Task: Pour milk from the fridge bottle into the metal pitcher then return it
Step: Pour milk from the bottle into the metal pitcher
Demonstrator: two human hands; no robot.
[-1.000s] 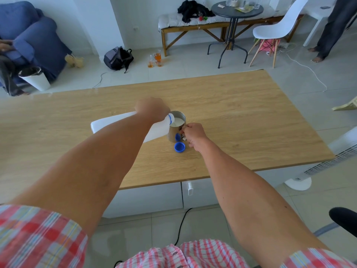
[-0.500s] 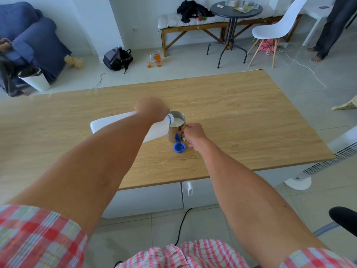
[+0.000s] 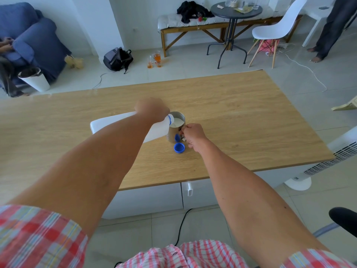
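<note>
Our left hand (image 3: pixel 152 110) grips the tipped milk bottle (image 3: pixel 116 123), hiding its neck; right hand (image 3: pixel 194 135) clasps the pitcher (image 3: pixel 176 128) handle, unseen.

A wooden worktop (image 3: pixel 241 117) with pale drawer fronts (image 3: pixel 146 200) below stands on a floor (image 3: pixel 193 60) of light grey tiles. White walls (image 3: pixel 146 20) close the far side. At far left, a blue armchair (image 3: pixel 36 41) with a white bin (image 3: pixel 35 79) in front of it; a dark backpack (image 3: pixel 117 59) lies near the wall. A wooden bench (image 3: pixel 193 29) with a pale cushion carries dark clothing (image 3: pixel 193 10). Beside it stand a round dark table (image 3: pixel 235 10) and a white chair (image 3: pixel 278 29). A white fan (image 3: pixel 328 161) lies at right. Soft daylight throughout.
</note>
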